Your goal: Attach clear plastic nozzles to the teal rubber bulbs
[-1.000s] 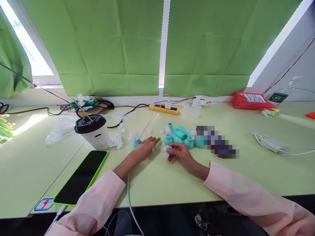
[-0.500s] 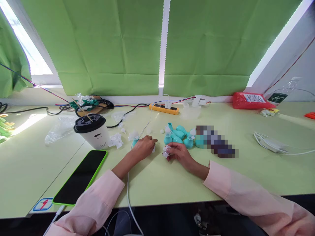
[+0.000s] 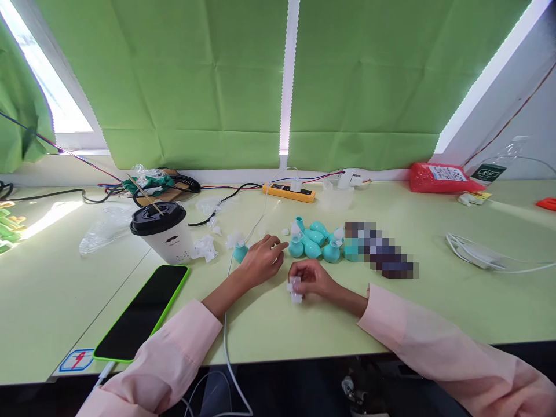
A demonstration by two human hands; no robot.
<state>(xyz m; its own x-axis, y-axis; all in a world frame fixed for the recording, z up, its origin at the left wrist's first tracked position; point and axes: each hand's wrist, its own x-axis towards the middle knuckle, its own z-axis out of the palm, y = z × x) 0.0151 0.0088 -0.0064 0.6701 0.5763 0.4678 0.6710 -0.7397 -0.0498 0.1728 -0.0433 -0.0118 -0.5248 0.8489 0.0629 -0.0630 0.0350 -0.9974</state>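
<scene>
My right hand (image 3: 313,279) pinches a small cluster of translucent white plastic pieces (image 3: 296,291) just above the table. To its left, my left hand (image 3: 264,259) hovers palm down, its index finger stretched toward a group of teal rubber bulbs (image 3: 311,248). Nothing shows in its fingers, though the underside is hidden. White translucent tips are fitted on some of the bulbs, such as the white tip (image 3: 296,230) nearest that finger. A single teal bulb (image 3: 240,252) stands left of my left hand, beside a white cable.
A lidded paper cup (image 3: 167,237) and a green-cased phone (image 3: 141,315) are at the left. Crumpled tissue (image 3: 204,248) lies by the cup. A yellow power strip (image 3: 289,193) sits at the back. On the right are a coiled white cable (image 3: 482,258) and a red package (image 3: 443,178).
My left hand has shifted slightly right, toward the bulb group, uncovering more of the single bulb. My right hand has lowered the white plastic pieces closer to me.
</scene>
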